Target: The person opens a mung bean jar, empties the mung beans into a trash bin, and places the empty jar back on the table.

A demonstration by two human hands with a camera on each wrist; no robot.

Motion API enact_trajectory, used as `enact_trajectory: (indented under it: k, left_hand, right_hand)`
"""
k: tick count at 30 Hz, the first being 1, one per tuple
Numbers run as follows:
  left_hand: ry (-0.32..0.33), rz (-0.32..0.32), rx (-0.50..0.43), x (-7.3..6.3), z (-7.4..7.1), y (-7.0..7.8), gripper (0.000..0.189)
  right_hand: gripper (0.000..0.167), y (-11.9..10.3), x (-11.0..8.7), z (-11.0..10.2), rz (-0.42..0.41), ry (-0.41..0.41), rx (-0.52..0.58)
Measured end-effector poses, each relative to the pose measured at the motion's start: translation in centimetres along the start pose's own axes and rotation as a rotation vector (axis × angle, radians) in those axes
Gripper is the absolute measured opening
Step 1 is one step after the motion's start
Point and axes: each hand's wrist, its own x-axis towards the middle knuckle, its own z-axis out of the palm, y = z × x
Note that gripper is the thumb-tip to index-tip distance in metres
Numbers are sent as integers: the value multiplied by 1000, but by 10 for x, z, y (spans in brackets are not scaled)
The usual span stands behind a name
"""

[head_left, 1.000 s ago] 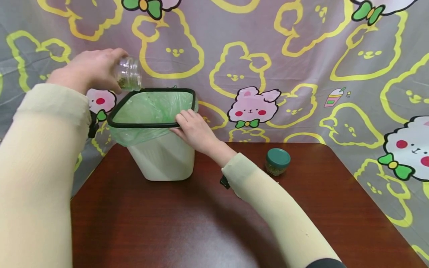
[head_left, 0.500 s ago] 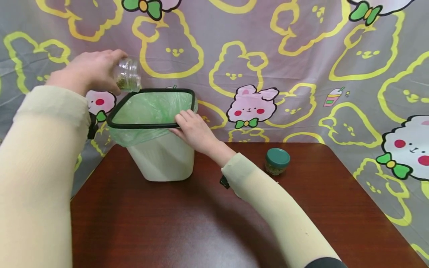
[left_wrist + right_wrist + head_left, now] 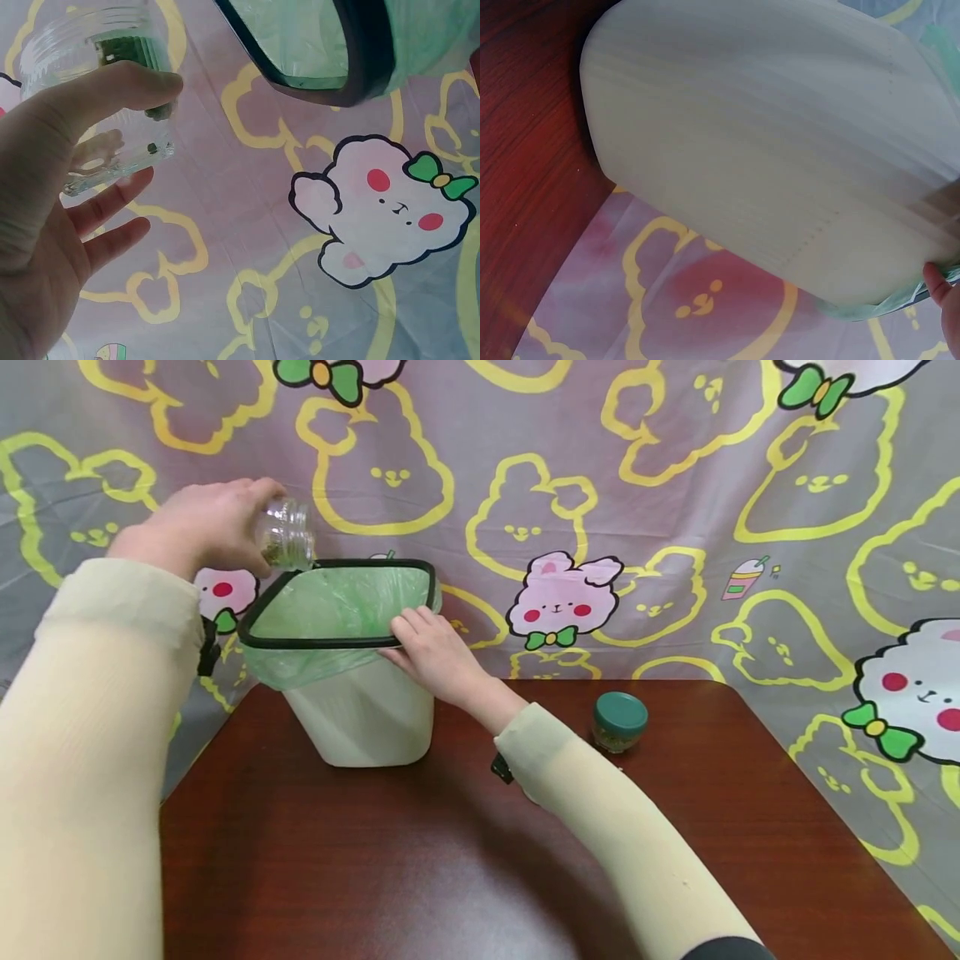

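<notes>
My left hand [image 3: 202, 527] grips a clear glass jar [image 3: 288, 535] tipped on its side, its mouth pointing right above the far left corner of a white trash bin [image 3: 367, 714]. Dark green bits [image 3: 124, 49] show inside the jar in the left wrist view. A green plastic bag [image 3: 322, 602] lines the bin and folds out under its black rim [image 3: 318, 642]. My right hand [image 3: 442, 660] holds the bin at the near right corner, fingers over the rim and thumb [image 3: 936, 281] against the outside. The bin leans slightly left.
A second, small glass jar with a green lid [image 3: 622, 717] stands on the brown table [image 3: 420, 852], right of my right forearm. Behind the table hangs a grey cloth [image 3: 450, 410] with cartoon prints.
My left hand and the tipped jar have dipped slightly. The right hand keeps its hold on the bin, and the lidded jar stays in place.
</notes>
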Motion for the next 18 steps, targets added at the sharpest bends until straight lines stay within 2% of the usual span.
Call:
enact_trajectory:
  k: [6,12,18]
  left_hand:
    - [-1,8,5,2,1,-2,103]
    - [35,-3,-1,1,2,-3,101]
    - [24,16,10,5,4,-4,100]
  right_hand:
    - [29,2,1,3,4,5,-12]
    - [29,3,4,5,-5,9,-13]
    - [30,5,4,7,1,11,-14]
